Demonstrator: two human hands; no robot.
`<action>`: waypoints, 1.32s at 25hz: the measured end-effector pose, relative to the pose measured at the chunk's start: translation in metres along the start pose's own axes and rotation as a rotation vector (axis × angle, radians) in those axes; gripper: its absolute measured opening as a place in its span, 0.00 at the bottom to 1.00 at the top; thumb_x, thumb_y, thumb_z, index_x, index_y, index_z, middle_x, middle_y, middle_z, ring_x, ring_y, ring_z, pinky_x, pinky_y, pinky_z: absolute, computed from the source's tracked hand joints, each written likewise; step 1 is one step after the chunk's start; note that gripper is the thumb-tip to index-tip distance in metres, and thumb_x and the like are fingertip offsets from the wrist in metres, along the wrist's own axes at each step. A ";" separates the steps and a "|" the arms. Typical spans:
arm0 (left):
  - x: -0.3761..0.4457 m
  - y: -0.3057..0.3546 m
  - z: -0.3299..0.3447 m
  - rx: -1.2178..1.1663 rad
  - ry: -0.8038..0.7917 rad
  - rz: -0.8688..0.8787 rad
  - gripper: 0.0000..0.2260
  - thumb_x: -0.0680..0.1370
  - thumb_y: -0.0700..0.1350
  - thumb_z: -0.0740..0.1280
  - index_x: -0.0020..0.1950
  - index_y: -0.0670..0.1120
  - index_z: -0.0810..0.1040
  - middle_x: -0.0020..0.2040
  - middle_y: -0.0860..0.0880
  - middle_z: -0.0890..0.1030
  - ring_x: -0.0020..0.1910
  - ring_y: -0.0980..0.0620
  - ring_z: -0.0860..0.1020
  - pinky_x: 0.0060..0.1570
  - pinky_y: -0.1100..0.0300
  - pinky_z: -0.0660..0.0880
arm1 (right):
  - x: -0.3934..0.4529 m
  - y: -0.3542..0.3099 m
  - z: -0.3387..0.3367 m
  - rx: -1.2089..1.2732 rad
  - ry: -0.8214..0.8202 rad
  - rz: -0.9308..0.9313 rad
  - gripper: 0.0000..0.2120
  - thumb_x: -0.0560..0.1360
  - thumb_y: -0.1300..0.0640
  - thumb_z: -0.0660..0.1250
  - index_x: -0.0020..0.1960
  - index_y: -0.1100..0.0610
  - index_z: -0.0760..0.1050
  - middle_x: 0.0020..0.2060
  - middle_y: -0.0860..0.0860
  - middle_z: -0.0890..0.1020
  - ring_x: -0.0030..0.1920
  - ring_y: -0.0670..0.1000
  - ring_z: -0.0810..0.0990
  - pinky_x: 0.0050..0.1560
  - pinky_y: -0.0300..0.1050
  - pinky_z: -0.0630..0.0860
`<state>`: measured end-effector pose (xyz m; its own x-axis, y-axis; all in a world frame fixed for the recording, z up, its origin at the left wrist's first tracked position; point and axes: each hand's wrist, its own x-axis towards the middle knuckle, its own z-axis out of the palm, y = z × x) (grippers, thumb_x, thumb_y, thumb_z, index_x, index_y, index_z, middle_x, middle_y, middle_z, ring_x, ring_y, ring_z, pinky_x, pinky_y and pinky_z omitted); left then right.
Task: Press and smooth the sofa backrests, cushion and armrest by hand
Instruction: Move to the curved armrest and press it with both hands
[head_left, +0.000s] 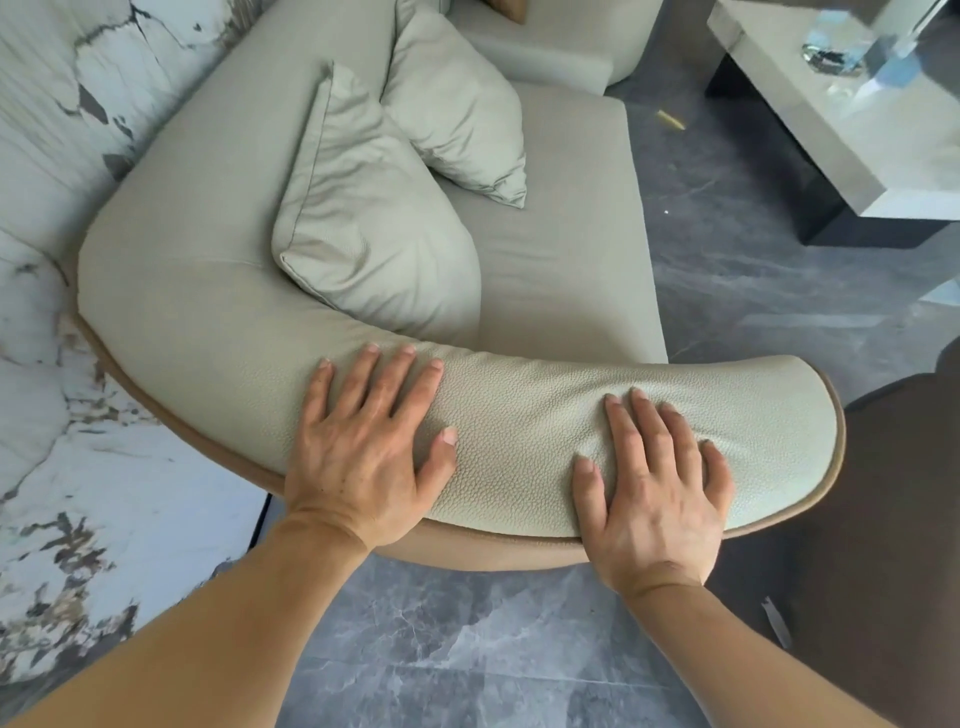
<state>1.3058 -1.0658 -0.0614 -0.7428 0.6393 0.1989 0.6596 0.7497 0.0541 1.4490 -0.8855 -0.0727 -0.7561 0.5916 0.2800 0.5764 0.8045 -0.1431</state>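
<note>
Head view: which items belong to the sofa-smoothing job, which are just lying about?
Job:
left hand and right hand, flat on the curved pale green leather armrest
two pale green leather cushions
pale green sofa seat

Lying about:
grey low table
clear glass object on it

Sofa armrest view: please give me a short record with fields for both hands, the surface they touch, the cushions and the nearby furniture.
left hand: flat, fingers spread, on armrest
right hand: flat on armrest, nearer its rounded end
armrest: pale grained leather, tan piping
cushions: two loose cushions leaning on the backrest
seat: bare
coffee table: upper right
</note>
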 end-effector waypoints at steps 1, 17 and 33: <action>0.006 0.000 0.001 -0.001 0.002 -0.001 0.28 0.75 0.58 0.53 0.72 0.48 0.70 0.71 0.45 0.72 0.71 0.40 0.67 0.69 0.36 0.59 | 0.006 0.000 0.001 -0.001 0.005 -0.001 0.31 0.75 0.39 0.49 0.72 0.52 0.68 0.71 0.51 0.72 0.72 0.58 0.67 0.70 0.63 0.60; 0.101 -0.008 0.024 0.003 0.064 -0.013 0.27 0.75 0.57 0.53 0.70 0.48 0.72 0.70 0.45 0.74 0.70 0.41 0.68 0.70 0.38 0.59 | 0.099 0.004 0.037 0.038 0.089 -0.027 0.31 0.75 0.39 0.49 0.71 0.52 0.70 0.70 0.51 0.73 0.71 0.57 0.68 0.70 0.63 0.59; 0.211 -0.024 0.050 0.001 0.122 -0.023 0.26 0.75 0.56 0.52 0.69 0.48 0.73 0.68 0.46 0.76 0.69 0.42 0.70 0.69 0.39 0.61 | 0.209 0.001 0.076 0.035 0.174 -0.056 0.30 0.76 0.40 0.48 0.70 0.53 0.71 0.68 0.51 0.75 0.70 0.58 0.70 0.68 0.64 0.61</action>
<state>1.1278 -0.9404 -0.0692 -0.7382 0.5965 0.3150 0.6424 0.7641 0.0586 1.2684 -0.7574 -0.0863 -0.7202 0.5299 0.4479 0.5214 0.8392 -0.1545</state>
